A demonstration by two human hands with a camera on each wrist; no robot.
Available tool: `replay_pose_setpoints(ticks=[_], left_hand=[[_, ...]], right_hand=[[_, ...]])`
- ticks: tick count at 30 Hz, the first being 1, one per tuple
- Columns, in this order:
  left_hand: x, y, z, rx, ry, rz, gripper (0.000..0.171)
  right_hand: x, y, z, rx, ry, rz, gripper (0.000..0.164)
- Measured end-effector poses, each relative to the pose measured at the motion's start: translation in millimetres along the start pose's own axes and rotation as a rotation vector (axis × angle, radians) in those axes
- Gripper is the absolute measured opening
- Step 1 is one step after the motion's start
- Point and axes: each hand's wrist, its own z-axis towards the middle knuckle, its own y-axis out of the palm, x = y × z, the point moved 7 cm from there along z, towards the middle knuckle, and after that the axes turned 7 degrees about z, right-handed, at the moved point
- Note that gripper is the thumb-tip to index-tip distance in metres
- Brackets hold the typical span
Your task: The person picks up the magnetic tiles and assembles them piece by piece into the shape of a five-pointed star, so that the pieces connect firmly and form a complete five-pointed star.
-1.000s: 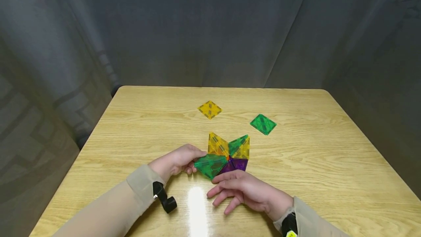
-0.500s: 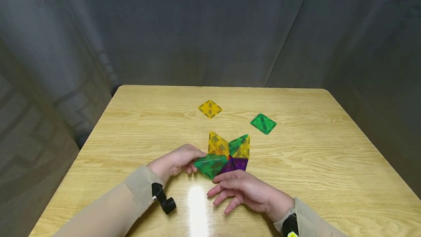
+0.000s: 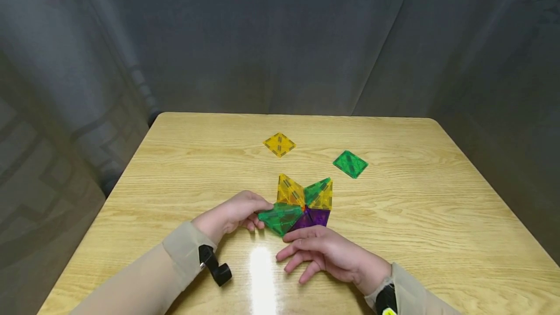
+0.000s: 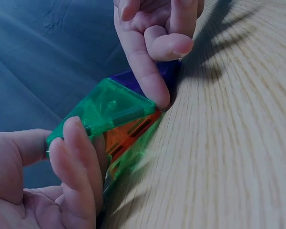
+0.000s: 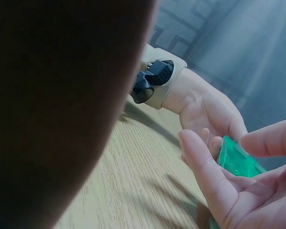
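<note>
A star-like build of translucent magnetic tiles stands on the wooden table. Its points show yellow tiles (image 3: 288,190), a green-and-yellow part (image 3: 322,198) and purple tiles (image 3: 319,217). On the near left, my left hand (image 3: 238,212) pinches a green tile (image 3: 279,218) between thumb and fingers. Below that tile, the left wrist view reveals an orange tile (image 4: 129,135). My right hand (image 3: 330,255) has its fingers spread and loosely bent, with the index fingertip (image 4: 158,98) against the near corner of the build. In the right wrist view a dark shape blocks the left side.
A yellow diamond-shaped tile (image 3: 279,145) lies flat farther back on the table (image 3: 197,159). To its right lies a loose green tile (image 3: 350,164). Grey curtains (image 3: 280,38) hang behind and at both sides. Each sleeve carries a black wrist camera (image 3: 216,266).
</note>
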Motion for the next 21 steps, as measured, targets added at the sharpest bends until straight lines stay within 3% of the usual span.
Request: replay_pose_setpoints(ticks=[21], left_hand=[[2.6,0.0,-5.4,-0.051,0.056,-0.023,0.029]], right_hand=[[-1.2,-0.7,-3.6,-0.042,0.004,-0.025,0.053]])
